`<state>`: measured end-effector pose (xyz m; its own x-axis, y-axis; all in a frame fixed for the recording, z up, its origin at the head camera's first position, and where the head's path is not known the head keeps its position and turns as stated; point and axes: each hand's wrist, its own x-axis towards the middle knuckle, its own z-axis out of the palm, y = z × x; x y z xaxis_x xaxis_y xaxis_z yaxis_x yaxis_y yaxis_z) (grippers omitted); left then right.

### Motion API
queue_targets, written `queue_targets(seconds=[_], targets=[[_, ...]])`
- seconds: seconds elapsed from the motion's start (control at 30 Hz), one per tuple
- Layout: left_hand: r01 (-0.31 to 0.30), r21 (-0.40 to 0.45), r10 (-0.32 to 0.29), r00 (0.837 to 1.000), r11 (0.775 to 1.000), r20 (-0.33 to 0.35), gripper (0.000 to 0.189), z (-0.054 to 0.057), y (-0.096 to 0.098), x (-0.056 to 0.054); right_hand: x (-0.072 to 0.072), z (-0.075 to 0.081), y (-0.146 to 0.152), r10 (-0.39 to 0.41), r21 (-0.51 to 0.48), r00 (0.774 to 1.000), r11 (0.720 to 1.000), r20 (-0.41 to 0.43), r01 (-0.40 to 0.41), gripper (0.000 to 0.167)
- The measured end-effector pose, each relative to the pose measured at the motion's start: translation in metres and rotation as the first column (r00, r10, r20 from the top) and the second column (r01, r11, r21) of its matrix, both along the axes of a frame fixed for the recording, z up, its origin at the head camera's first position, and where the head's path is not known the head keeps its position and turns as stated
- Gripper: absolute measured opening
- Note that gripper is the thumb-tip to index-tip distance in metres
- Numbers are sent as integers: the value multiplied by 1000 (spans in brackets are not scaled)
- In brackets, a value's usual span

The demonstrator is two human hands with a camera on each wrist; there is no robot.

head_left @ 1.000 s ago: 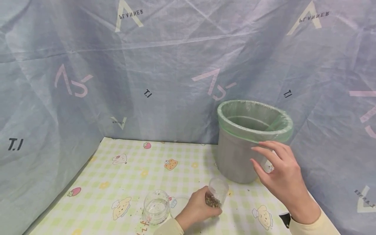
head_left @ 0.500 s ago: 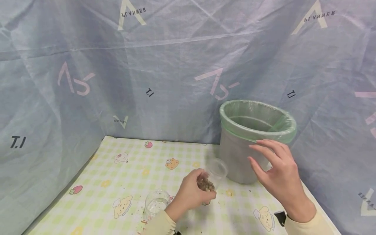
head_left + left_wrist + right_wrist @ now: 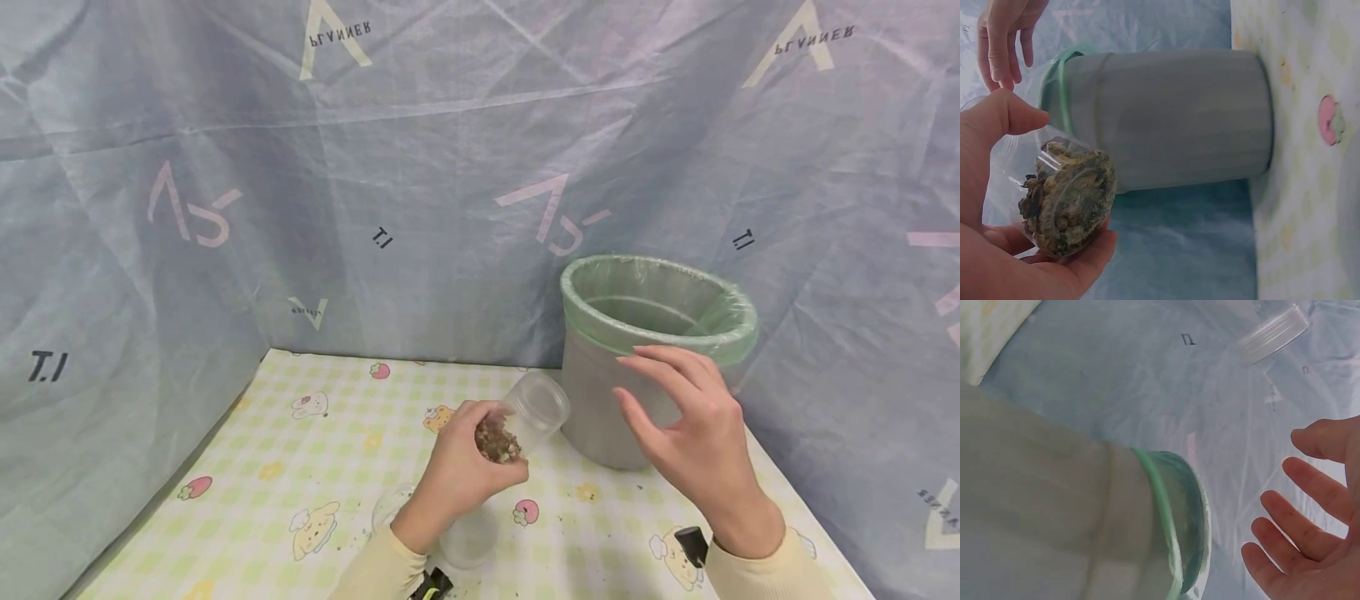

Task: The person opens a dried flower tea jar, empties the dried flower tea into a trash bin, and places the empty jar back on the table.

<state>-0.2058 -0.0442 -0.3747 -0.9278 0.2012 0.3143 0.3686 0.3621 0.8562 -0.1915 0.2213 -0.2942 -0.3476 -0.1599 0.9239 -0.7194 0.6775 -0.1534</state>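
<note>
My left hand (image 3: 450, 467) grips a clear plastic jar (image 3: 538, 404) around its lower part, raised over the table. The jar leans, with its threaded mouth towards the upper right, near the bin. Dried, crumbly brown-green bits (image 3: 1069, 200) lie at its bottom end. My right hand (image 3: 693, 425) hovers in front of the bin, its fingers spread and slightly bent, holding nothing. The grey bin (image 3: 600, 400) has a green liner folded over its rim. In the right wrist view, the jar's mouth (image 3: 1275, 332) shows apart from the right fingers.
A second clear jar (image 3: 386, 504) stands on the table, partly hidden behind my left wrist. Beside it lies a round clear disc, like a lid (image 3: 468, 542). Dark crumbs dot the checked tablecloth (image 3: 337, 450). A blue-grey curtain (image 3: 435, 167) closes off the back and sides.
My left hand has lifted the jar up and to the left, away from the table, uncovering the disc. My right hand has shifted slightly left.
</note>
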Motion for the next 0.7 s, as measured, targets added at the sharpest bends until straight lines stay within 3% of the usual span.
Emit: queue_targets(seconds=[0.37,0.57,0.7], targets=[[-60,-44,55,993,997,-102,61,19,-11,6,0,2,-13,11,-41,1000,999,20,-10,33],[-69,-35,64,990,997,-128,62,23,-14,6,0,-3,-21,43,-26,993,999,111,-40,40],[-74,-40,67,986,996,-155,63,23,-15,7,-1,-9,-27,97,3,973,995,209,-100,45]])
